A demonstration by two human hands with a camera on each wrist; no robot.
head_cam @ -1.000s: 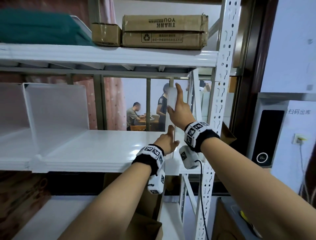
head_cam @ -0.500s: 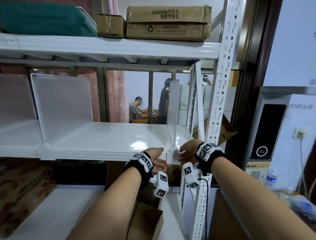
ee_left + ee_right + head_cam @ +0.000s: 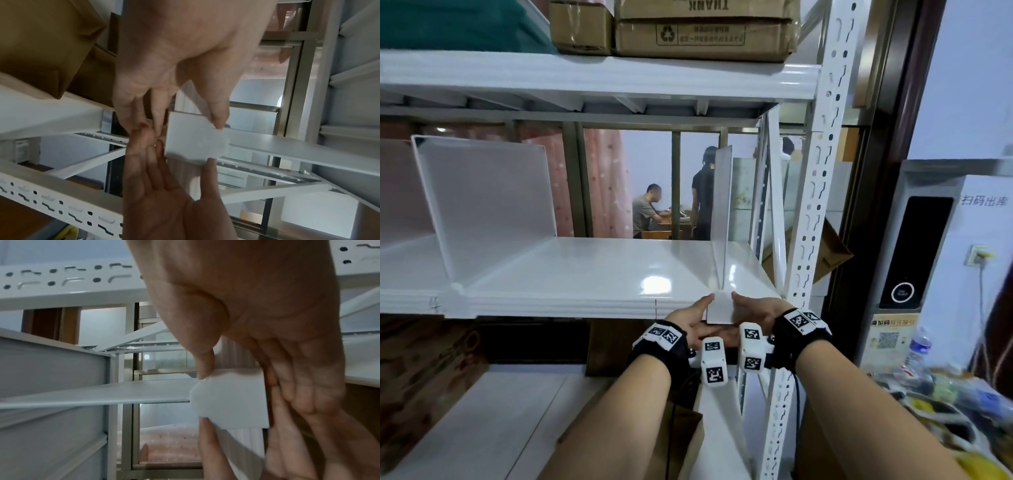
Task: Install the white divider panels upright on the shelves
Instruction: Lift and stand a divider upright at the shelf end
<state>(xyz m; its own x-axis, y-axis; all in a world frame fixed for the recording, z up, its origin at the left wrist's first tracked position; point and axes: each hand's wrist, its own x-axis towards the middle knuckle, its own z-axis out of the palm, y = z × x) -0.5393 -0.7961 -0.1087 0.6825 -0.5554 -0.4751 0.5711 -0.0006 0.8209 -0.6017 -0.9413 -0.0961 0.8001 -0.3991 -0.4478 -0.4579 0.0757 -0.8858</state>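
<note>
A white divider panel (image 3: 722, 212) stands upright near the right end of the middle shelf (image 3: 571, 274). Its flat front tab (image 3: 719, 310) hangs over the shelf's front edge. My left hand (image 3: 703, 313) pinches the tab from the left, thumb on top and fingers underneath. From the right, my right hand (image 3: 743, 308) pinches it the same way. In the left wrist view the tab (image 3: 193, 139) sits between both thumbs, and the right wrist view shows the tab (image 3: 232, 399) likewise. Another divider (image 3: 482, 205) stands upright further left, with one more at the far left edge.
The perforated white post (image 3: 815, 171) rises just right of my hands. Cardboard boxes (image 3: 705, 31) sit on the top shelf. A brown paper bag (image 3: 681, 438) stands on the lower shelf (image 3: 500, 428). A white machine (image 3: 945, 257) and clutter are at the right. People are behind the rack.
My right hand has come down from the panel's upper edge to the shelf front. Both hands now hold the front tab. The view has moved closer.
</note>
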